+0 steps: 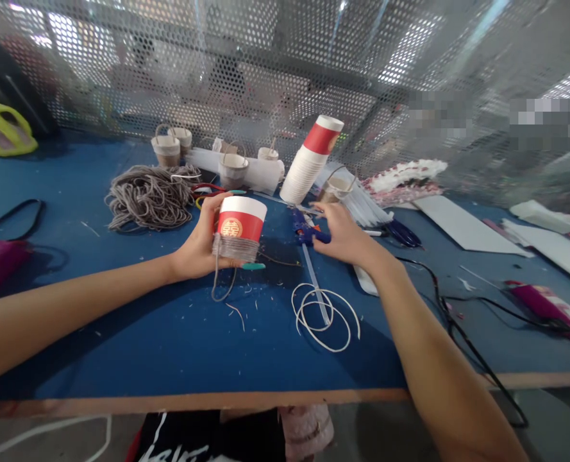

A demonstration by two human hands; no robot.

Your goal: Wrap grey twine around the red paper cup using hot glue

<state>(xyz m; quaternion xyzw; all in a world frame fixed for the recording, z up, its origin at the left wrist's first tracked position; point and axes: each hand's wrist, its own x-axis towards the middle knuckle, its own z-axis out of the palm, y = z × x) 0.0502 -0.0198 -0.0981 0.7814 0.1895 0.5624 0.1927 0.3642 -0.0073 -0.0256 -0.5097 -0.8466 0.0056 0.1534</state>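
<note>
"Gripping a red-and-white paper cup (242, 215) above a blue desk (140, 340), a worker's left hand (201, 236) wraps its side. Gray twine (236, 249) circles the cup's lower part, a loop dangling below."

"And the right hand (345, 231)?"

"It is at a blue glue gun (302, 224), thumb and fingers parted around it. Whether they have closed on the handle, I cannot tell. A clear glue stick (310, 268) juts from the gun toward the near edge, ending among loops of white cord (331, 350)."

"What stands beyond?"

"Behind the gun, a leaning stack of paper cups (304, 173). One small basket (335, 190) sits just beyond the right hand; others (234, 172) are left of the stack. A heap of gray yarn (147, 199) lies left of the held cup."

"And farther out?"

"A purple box (547, 305) beside black cable (441, 292) at right, another purple box (0, 263) at left, and a perforated panel (246, 70) rising behind the desk."
</note>
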